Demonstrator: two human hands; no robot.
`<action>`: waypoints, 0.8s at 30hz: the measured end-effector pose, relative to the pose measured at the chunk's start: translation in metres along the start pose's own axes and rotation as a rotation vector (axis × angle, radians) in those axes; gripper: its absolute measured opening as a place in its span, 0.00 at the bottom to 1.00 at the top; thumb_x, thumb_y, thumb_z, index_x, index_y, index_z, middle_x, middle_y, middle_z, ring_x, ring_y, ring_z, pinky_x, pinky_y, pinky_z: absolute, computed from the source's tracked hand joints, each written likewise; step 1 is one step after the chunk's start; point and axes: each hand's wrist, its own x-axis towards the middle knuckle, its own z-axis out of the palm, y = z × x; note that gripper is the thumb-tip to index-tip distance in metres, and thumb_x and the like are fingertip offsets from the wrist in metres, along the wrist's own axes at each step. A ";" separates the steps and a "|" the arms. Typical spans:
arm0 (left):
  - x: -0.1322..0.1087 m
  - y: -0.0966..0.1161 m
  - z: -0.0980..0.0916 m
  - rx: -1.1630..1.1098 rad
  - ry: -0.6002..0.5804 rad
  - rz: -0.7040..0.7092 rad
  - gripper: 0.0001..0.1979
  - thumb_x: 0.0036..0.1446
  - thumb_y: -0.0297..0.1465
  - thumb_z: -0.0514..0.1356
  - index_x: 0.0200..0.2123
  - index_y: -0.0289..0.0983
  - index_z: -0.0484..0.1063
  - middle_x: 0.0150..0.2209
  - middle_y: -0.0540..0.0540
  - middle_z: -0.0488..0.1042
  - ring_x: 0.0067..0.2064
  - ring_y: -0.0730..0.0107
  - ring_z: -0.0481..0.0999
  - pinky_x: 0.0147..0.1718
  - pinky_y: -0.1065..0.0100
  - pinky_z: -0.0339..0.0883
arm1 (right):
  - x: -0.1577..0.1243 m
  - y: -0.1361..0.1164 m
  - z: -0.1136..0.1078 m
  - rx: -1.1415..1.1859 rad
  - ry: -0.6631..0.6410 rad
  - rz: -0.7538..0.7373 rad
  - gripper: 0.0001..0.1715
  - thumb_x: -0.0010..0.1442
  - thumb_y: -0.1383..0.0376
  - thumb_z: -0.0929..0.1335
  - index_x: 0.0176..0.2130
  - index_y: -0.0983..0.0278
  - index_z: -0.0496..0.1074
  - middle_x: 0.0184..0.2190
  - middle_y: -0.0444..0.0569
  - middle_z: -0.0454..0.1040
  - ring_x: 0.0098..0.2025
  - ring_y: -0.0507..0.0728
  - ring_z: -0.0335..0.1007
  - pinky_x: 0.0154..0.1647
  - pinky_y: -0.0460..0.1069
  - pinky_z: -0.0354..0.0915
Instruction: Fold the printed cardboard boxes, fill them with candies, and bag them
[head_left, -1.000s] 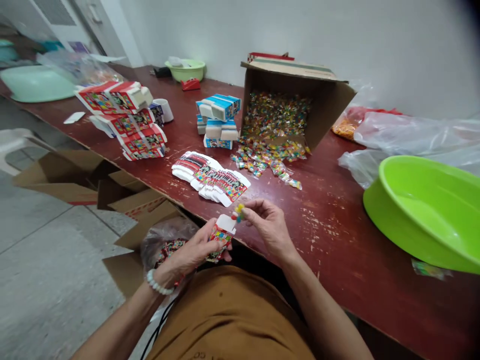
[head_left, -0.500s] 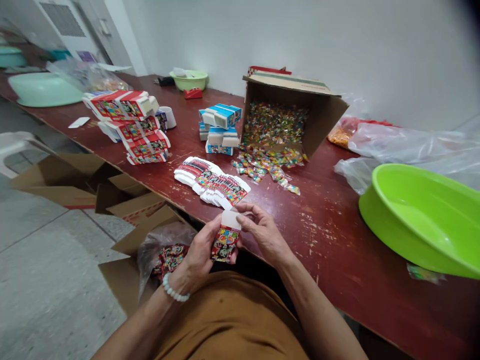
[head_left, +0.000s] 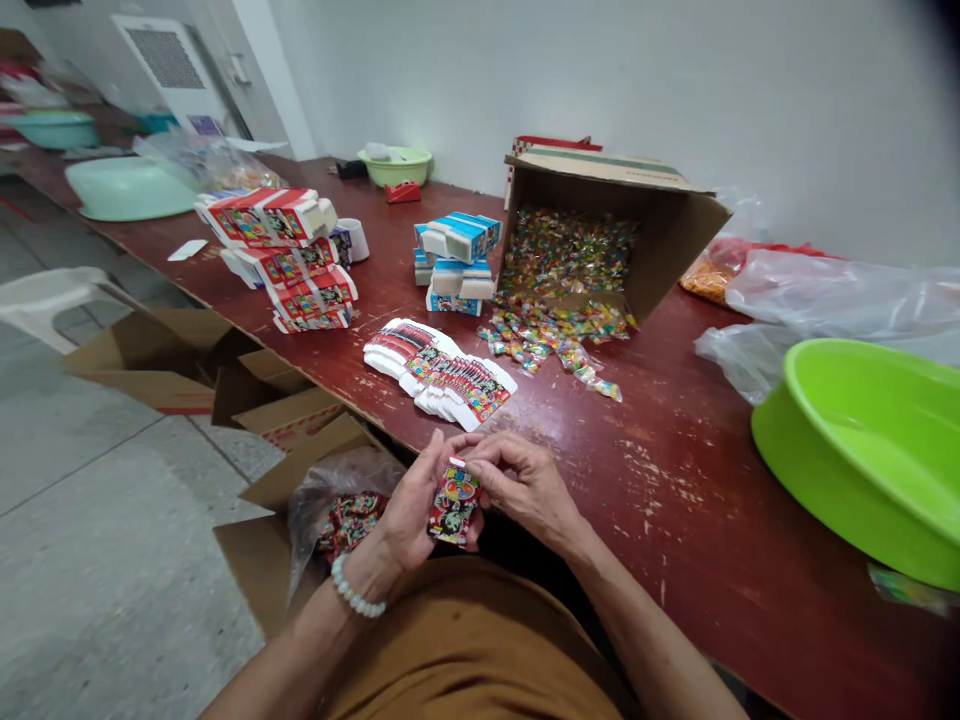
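My left hand (head_left: 415, 505), with a pale bead bracelet at the wrist, grips a small red printed candy box (head_left: 454, 502) from its side. The fingers of my right hand (head_left: 521, 487) pinch the box's upper end, where only a narrow white strip of the flap shows. Just beyond my hands lies a fanned stack of flat, unfolded boxes (head_left: 442, 368) with red print and white flaps. Behind it, wrapped candies (head_left: 555, 335) spill onto the table from a tipped carton (head_left: 679, 255). Below my left hand, several red printed boxes (head_left: 351, 522) sit in a plastic-lined carton.
Bundled red boxes (head_left: 281, 255) are stacked at the left, blue bundles (head_left: 457, 262) near the middle. A green basin (head_left: 847, 450) stands on the right beside plastic bags (head_left: 817, 290). Open cartons (head_left: 157, 350) and a white chair (head_left: 56, 300) are left of the table (head_left: 600, 480).
The white top flap of the held box, raised before, is now folded down under my right fingers. The view has turned slightly left, so the scene appears shifted right.
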 end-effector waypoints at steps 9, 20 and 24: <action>0.006 -0.001 0.005 0.018 -0.007 0.113 0.35 0.65 0.51 0.43 0.64 0.32 0.59 0.23 0.41 0.78 0.17 0.63 0.75 0.14 0.68 0.69 | 0.018 -0.012 0.008 0.353 0.022 0.348 0.12 0.54 0.59 0.74 0.28 0.65 0.74 0.37 0.49 0.78 0.19 0.48 0.64 0.16 0.44 0.61; 0.006 0.005 0.002 -0.007 0.055 0.111 0.26 0.63 0.39 0.54 0.63 0.40 0.62 0.29 0.46 0.78 0.19 0.65 0.76 0.13 0.67 0.71 | 0.006 -0.008 0.005 0.113 0.013 0.179 0.12 0.59 0.56 0.71 0.33 0.62 0.76 0.35 0.47 0.72 0.28 0.51 0.68 0.25 0.45 0.65; 0.005 0.006 -0.001 0.011 0.071 0.095 0.26 0.62 0.40 0.54 0.62 0.40 0.62 0.26 0.46 0.77 0.17 0.66 0.74 0.13 0.68 0.69 | 0.007 -0.003 0.011 0.257 0.075 0.280 0.14 0.56 0.55 0.74 0.33 0.63 0.75 0.31 0.47 0.74 0.28 0.52 0.69 0.26 0.46 0.66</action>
